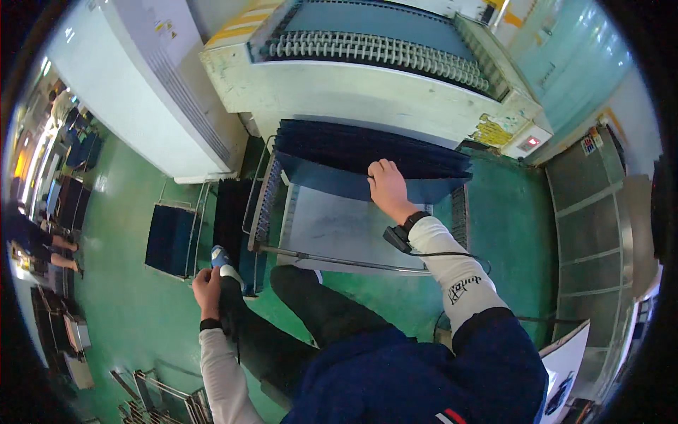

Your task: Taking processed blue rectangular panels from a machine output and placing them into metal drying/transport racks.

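Note:
Before me stands a metal rack (346, 258) with a row of thin dark blue panels (381, 152) on edge at its far side. My right hand (387, 187) reaches to the nearest panel (321, 185), its fingers closed over the upper edge. On the left, my left hand (206, 286) hangs low beside my leg, fingers curled, with nothing seen in it. A pale flat base (339, 226) shows inside the rack, in front of the panels.
Beyond the rack is a large pale machine (395, 92) with rows of rollers (374, 49). Left of it rises a white cabinet (152, 85). Another rack with dark panels (171, 239) stands on the green floor (134, 318). Grey metal frames (590, 240) line the right; people work far left.

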Demonstrator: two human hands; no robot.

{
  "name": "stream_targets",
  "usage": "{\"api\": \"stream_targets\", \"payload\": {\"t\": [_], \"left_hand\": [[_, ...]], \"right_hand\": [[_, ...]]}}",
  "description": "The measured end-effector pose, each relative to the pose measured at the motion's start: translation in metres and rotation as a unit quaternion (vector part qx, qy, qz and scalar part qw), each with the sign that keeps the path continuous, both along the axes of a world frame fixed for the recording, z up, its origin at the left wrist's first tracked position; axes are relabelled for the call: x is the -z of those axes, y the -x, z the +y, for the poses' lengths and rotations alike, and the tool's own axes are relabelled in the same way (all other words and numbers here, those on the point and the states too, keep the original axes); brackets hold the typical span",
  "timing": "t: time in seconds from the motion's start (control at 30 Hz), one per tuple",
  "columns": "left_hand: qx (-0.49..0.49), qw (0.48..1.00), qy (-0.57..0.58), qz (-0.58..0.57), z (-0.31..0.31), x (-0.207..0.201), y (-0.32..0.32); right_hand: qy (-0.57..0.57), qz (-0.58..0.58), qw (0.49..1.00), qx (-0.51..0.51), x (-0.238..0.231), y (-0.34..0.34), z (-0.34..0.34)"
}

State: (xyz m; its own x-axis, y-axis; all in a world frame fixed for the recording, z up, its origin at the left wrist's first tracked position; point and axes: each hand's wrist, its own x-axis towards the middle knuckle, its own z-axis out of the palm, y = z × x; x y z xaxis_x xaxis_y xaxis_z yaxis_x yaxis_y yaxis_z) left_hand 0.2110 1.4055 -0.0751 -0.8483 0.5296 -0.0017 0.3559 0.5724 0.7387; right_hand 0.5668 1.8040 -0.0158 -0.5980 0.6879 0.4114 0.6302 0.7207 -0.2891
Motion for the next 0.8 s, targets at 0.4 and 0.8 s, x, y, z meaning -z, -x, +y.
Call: {"api": "stream_targets", "payload": {"t": [0.4,0.8], "left_hand": [[0.003,1.000,-0.017,-0.018,-0.007,0.004,0.002],[-0.021,0.999,-0.012,0.037,0.002,-0.011,-0.013]], "right_hand": [[0.095,-0.191,0.977,0.015,0.009,0.017,0.057],[0.129,-0.213,0.968,-0.015,0.013,0.017,0.095]]}}
